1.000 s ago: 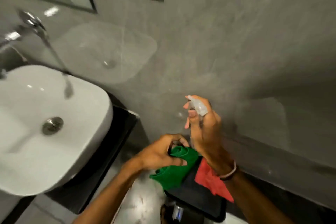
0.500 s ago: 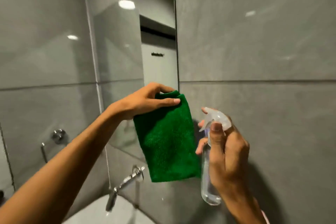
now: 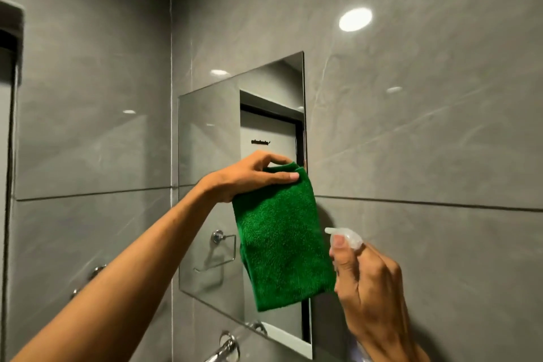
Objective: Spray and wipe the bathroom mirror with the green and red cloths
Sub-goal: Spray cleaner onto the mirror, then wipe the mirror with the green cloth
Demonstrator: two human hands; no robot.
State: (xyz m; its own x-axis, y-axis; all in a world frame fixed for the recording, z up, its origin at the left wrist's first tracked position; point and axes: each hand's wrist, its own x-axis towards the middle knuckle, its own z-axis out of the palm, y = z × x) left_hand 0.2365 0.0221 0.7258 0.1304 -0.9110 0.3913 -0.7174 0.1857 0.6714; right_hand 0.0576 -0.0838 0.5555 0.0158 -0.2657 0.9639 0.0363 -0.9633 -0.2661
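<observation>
Left hand (image 3: pixel 249 175) pinching green cloth (image 3: pixel 282 244) before mirror (image 3: pixel 208 156), right hand (image 3: pixel 370 288) gripping clear spray bottle (image 3: pixel 348 238), contents unseen

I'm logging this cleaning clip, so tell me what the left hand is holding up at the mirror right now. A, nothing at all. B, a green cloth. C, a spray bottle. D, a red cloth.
B: the left hand pinches the top edge of the green cloth, which hangs in front of the mirror, while the right hand grips the spray bottle.
</observation>
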